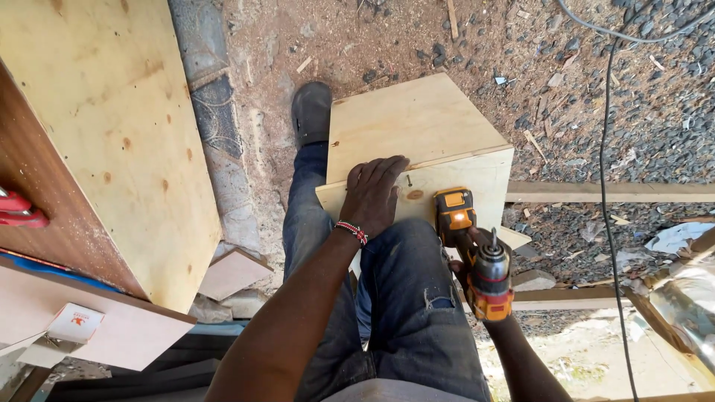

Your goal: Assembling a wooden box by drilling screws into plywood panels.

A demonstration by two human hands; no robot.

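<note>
Left hand pinning the box, right hand on the drill.

Your left hand [375,195] lies flat, fingers spread, on the top edge of the plywood box [417,134], just beside a screw [409,179] standing in that edge. Your right hand [468,257] is wrapped around the grip of the orange-and-black cordless drill [477,249], chuck facing the camera, battery end near the box's front edge. The box rests on the dirt against your right knee [406,253]; your left shoe [311,112] is planted beside it. Plywood sheets [112,126] lie at left.
</note>
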